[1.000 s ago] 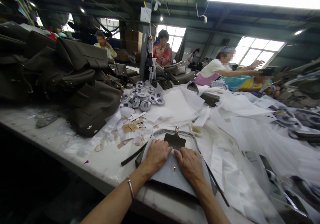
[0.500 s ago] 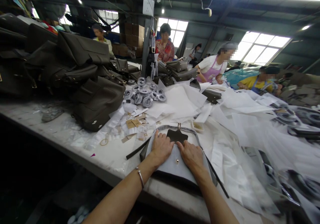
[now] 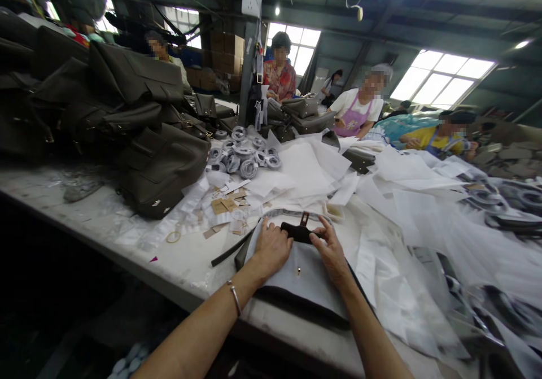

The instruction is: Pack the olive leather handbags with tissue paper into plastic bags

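Note:
A dark handbag (image 3: 242,253) lies at the front edge of the table, with a pale grey sheet (image 3: 288,280) over its face. A small gold clasp (image 3: 298,270) pokes through the sheet. Along the top sits a dark flap (image 3: 298,232) with a metal-ended tab (image 3: 304,218). My left hand (image 3: 271,249) is closed over the bag's upper left, its bent fingers at the flap's left end. With thumb and fingers, my right hand (image 3: 332,249) holds the flap's right end, the index finger raised. My palms hide parts of the sheet. A dark strap (image 3: 231,251) sticks out leftward.
Dark bags (image 3: 163,164) are piled at the left. Behind the handbag lie wrapped coils (image 3: 243,153), brown tags (image 3: 223,205) and a small tray (image 3: 334,212). White sheets (image 3: 406,221) spread rightward. A co-worker in a purple apron (image 3: 353,116) stands across the table.
My right hand has turned and lifted from lying on the sheet to hold the flap's right end. The flap now looks narrower, tilted up. My left hand stays nearly in place.

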`<act>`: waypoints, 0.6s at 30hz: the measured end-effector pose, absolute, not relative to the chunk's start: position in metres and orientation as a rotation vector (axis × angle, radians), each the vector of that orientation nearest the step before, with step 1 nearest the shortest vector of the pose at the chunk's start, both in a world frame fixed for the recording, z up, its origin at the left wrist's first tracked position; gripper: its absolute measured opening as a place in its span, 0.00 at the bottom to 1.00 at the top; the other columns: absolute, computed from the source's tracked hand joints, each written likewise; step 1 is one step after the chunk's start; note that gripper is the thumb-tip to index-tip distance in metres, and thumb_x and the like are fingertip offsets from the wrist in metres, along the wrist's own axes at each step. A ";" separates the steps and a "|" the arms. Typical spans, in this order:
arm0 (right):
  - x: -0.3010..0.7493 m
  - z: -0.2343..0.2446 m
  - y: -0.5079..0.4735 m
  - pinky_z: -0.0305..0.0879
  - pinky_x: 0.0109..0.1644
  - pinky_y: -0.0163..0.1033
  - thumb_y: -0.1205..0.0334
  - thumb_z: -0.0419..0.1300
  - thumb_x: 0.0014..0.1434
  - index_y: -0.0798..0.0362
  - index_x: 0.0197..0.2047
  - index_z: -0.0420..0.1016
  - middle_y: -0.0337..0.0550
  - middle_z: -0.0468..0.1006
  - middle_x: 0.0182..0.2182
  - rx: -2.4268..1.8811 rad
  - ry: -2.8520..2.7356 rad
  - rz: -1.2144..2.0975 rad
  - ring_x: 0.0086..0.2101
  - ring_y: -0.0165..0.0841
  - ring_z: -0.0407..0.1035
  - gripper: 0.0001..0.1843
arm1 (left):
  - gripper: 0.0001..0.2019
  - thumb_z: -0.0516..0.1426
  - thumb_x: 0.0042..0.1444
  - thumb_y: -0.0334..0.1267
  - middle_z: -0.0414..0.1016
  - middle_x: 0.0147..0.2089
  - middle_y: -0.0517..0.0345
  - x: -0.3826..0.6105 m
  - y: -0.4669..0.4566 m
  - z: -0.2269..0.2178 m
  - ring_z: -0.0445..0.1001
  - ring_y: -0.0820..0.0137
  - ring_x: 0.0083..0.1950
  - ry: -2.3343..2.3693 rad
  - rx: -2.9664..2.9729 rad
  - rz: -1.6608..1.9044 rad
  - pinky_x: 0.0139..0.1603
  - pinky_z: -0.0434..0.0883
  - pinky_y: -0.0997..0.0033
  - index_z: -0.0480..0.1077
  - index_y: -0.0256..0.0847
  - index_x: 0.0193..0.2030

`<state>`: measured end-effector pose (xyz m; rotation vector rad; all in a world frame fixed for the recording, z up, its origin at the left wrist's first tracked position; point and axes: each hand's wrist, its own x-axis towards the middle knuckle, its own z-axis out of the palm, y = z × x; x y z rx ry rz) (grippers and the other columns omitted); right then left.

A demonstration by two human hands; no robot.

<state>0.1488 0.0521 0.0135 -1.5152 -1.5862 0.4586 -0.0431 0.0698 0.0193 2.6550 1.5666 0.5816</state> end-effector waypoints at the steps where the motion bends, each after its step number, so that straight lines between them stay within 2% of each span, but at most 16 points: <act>1: 0.149 0.018 0.050 0.68 0.49 0.44 0.45 0.51 0.65 0.52 0.63 0.67 0.44 0.77 0.39 -1.485 -1.604 0.483 0.41 0.37 0.73 0.29 | 0.15 0.52 0.66 0.41 0.79 0.40 0.42 -0.043 0.069 0.020 0.74 0.54 0.49 1.556 2.649 0.587 0.66 0.52 0.42 0.76 0.33 0.40; 3: 0.147 0.024 0.045 0.68 0.46 0.42 0.44 0.47 0.67 0.51 0.49 0.78 0.43 0.77 0.34 -1.448 -1.671 0.506 0.37 0.36 0.72 0.26 | 0.13 0.53 0.65 0.40 0.79 0.41 0.44 -0.044 0.068 0.021 0.73 0.55 0.49 1.536 2.634 0.611 0.67 0.52 0.42 0.76 0.34 0.41; 4: 0.146 0.026 0.043 0.67 0.45 0.41 0.43 0.46 0.67 0.50 0.44 0.80 0.43 0.76 0.33 -1.436 -1.701 0.508 0.37 0.36 0.71 0.26 | 0.13 0.54 0.65 0.40 0.79 0.42 0.45 -0.045 0.067 0.021 0.73 0.55 0.49 1.531 2.622 0.630 0.67 0.52 0.42 0.76 0.35 0.41; 8: 0.137 0.029 0.037 0.65 0.45 0.42 0.44 0.53 0.64 0.50 0.32 0.78 0.42 0.76 0.31 -1.435 -1.769 0.459 0.36 0.37 0.69 0.21 | 0.10 0.56 0.62 0.39 0.76 0.43 0.45 -0.050 0.067 0.018 0.71 0.55 0.52 1.572 2.515 0.759 0.68 0.52 0.42 0.73 0.35 0.42; 11: 0.133 0.029 0.036 0.62 0.44 0.41 0.46 0.59 0.61 0.49 0.27 0.72 0.40 0.74 0.28 -1.470 -1.812 0.407 0.34 0.36 0.67 0.18 | 0.09 0.53 0.58 0.28 0.74 0.48 0.44 -0.057 0.068 0.017 0.69 0.55 0.56 1.576 2.419 0.888 0.68 0.53 0.40 0.70 0.35 0.45; 13: 0.132 0.028 0.036 0.61 0.42 0.41 0.47 0.60 0.60 0.49 0.25 0.69 0.39 0.73 0.27 -1.492 -1.839 0.373 0.33 0.35 0.66 0.18 | 0.15 0.48 0.56 0.21 0.72 0.53 0.44 -0.061 0.066 0.019 0.66 0.58 0.61 1.449 2.428 0.943 0.68 0.56 0.45 0.69 0.36 0.47; 15: 0.131 0.026 0.037 0.59 0.41 0.40 0.48 0.60 0.60 0.49 0.25 0.68 0.39 0.72 0.27 -1.509 -1.864 0.337 0.32 0.35 0.65 0.18 | 0.18 0.46 0.57 0.19 0.72 0.55 0.50 -0.064 0.061 0.023 0.64 0.64 0.64 1.214 2.490 0.944 0.68 0.59 0.56 0.70 0.39 0.45; 18: 0.130 0.023 0.038 0.57 0.42 0.40 0.49 0.60 0.60 0.49 0.25 0.67 0.39 0.71 0.27 -1.531 -1.893 0.282 0.33 0.35 0.65 0.17 | 0.14 0.49 0.61 0.22 0.77 0.48 0.57 -0.065 0.052 0.029 0.71 0.71 0.55 0.869 2.554 0.878 0.61 0.66 0.70 0.73 0.42 0.39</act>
